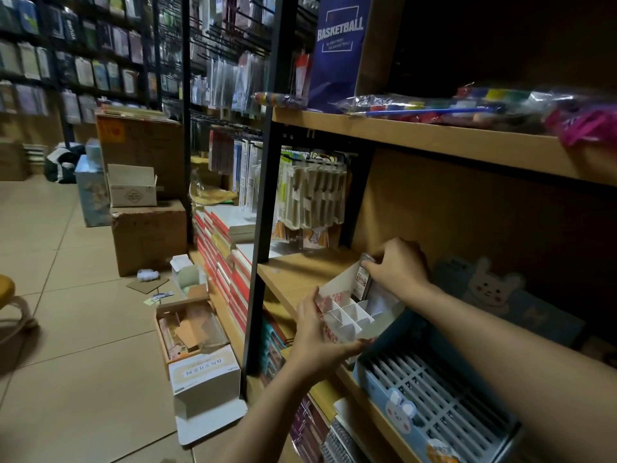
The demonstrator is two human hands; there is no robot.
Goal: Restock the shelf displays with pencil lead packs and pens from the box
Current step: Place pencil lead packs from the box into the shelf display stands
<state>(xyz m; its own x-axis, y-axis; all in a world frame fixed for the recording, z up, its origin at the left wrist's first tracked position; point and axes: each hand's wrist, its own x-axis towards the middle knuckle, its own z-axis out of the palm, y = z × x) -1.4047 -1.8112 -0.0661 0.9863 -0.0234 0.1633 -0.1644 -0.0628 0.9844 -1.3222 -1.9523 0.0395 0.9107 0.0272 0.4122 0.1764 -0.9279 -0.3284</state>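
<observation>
The right hand (397,265) pinches a light, stiff, likely slick pencil lead pack (362,279) by its top edge, while the left hand (317,339) grips the flimsy white divided display carton (347,315) below the fingertips.

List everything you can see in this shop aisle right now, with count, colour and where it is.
white divider display: one, white and red, on the wooden shelf
lead pack: one, grey, at the display's back row
blue display tray: one, blue with grey grid, right of it
open box: one, brown, on the floor
cardboard cartons: several, brown, stacked by the aisle
basketball bag: one, blue, top shelf
left hand: holds the display's front
right hand: pinches the pack
</observation>
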